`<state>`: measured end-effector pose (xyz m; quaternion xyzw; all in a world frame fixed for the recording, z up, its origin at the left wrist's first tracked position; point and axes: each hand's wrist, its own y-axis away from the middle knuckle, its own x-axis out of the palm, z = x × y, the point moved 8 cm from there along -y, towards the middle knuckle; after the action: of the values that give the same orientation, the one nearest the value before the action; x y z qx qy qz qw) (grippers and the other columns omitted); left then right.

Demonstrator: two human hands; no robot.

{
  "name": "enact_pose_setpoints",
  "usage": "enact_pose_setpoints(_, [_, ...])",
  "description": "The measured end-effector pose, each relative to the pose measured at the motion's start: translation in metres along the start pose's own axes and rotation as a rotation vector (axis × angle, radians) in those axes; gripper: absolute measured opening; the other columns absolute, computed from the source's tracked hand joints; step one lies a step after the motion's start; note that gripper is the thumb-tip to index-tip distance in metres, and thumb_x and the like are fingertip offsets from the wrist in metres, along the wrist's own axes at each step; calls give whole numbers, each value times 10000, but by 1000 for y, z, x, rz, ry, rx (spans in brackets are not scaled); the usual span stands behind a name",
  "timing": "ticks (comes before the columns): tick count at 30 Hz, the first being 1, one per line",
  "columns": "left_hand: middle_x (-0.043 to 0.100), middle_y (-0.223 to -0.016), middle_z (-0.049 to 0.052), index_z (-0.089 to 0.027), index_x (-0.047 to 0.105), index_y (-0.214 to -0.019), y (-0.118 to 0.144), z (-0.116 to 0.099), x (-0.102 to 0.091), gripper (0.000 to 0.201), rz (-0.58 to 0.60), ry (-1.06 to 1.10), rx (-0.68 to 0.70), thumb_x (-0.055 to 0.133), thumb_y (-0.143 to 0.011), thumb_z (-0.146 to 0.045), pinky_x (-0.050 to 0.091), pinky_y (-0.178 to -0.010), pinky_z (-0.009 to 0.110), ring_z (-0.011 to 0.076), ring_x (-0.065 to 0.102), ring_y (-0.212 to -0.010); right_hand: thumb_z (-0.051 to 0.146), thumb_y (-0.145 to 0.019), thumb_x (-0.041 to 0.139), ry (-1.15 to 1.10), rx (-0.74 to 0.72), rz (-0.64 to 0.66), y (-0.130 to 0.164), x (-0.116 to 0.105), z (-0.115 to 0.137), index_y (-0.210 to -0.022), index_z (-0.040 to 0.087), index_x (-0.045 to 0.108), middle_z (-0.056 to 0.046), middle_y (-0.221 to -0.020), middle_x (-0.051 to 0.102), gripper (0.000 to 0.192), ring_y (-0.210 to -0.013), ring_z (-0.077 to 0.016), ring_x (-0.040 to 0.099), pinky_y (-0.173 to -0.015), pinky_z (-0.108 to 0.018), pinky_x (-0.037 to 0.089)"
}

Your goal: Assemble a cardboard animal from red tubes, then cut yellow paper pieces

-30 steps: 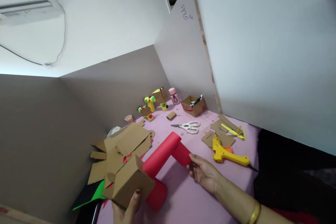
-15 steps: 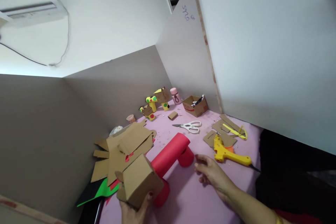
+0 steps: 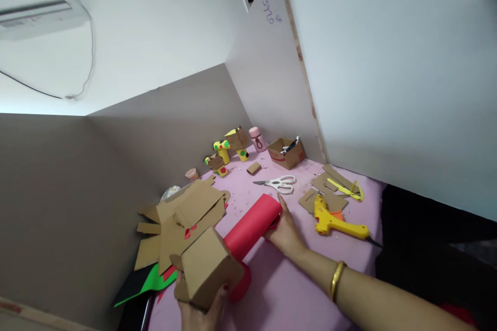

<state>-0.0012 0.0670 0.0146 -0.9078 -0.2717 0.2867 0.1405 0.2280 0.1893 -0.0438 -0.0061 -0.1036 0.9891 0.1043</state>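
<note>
right hand (image 3: 284, 229) grips smooth red paper roll (image 3: 251, 226).

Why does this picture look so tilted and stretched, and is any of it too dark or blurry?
Head view: the wide lens bends the white partition and tilts the pink table. Light is soft and even. The right hand on the red paper roll looks sharp. The left hand under the cardboard box is cut off, and the right corner is murky.

Red paper roll (image 3: 252, 227), plain brown box (image 3: 207, 268), pink table (image 3: 279, 289), yellow glue gun (image 3: 334, 221), white scissors (image 3: 281, 184), pink bottle (image 3: 256, 139), green-black sheet (image 3: 142, 282), gold bangle (image 3: 337, 280)
</note>
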Motion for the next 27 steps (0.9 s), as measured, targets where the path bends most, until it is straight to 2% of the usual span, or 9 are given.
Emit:
enact_pose_setpoints(3, [268, -1460, 188, -128, 187, -1422, 2, -4, -4, 956, -64, 24, -35, 651, -649, -443, 197, -1108, 495, 376, 262, -1338, 209, -567, 663, 7, -28, 13, -1, 1, -2, -1109, 161, 514, -110, -1010, 670, 564, -902, -284, 631, -773, -359, 488])
enact_pose_setpoints(6, [361, -1412, 180, -128, 267, -1394, 3, -1, -7, 915, -97, 100, -84, 665, -624, -422, 248, -1089, 479, 367, 322, -1311, 223, -585, 650, 14, -36, 26, 0, -4, -2, -1013, 157, 559, -111, -965, 675, 443, -867, -289, 636, -738, -364, 493])
enact_pose_setpoints(12, [443, -1378, 118, -212, 376, -1339, -4, 17, -10, 832, -65, 318, -185, 714, -615, -445, 280, -1074, 496, 362, 385, -1272, 230, -568, 689, 15, -32, 109, 8, -7, 5, -934, 136, 583, -125, -967, 652, 392, -891, -291, 613, -776, -366, 474])
enact_pose_setpoints(15, [522, -1325, 56, -271, 427, -1312, -7, 25, -11, 731, -54, 493, -316, 719, -652, -385, 345, -1050, 459, 328, 426, -1259, 202, -588, 678, -7, -35, 178, 15, -5, 13, -948, 158, 558, -79, -921, 665, 382, -841, -252, 622, -740, -333, 478])
enact_pose_setpoints(18, [590, -1259, 31, -324, 456, -1296, -6, 29, -10, 616, -17, 619, -486, 677, -721, -299, 479, -931, 404, 291, 505, -1204, 165, -598, 660, -15, -48, 240, 23, -6, 22, -958, 180, 535, -32, -865, 669, 381, -793, -220, 622, -701, -302, 472])
enact_pose_setpoints(22, [695, -1073, 62, -264, 502, -1277, -4, 31, -13, 552, 18, 628, -628, 646, -752, -171, 558, -776, 349, 247, 672, -949, 144, -573, 674, 17, -68, 297, 31, -12, 29, -941, 190, 547, -19, -858, 656, 392, -784, -223, 600, -687, -307, 451])
enact_pose_setpoints(27, [744, -786, 63, -199, 463, -1310, -4, 36, -8, 546, 79, 628, -718, 613, -789, -131, 580, -673, 352, 234, 719, -692, 143, -582, 671, 39, -102, 351, 31, -18, 32, -982, 195, 566, -20, -896, 657, 417, -808, -228, 593, -724, -323, 441])
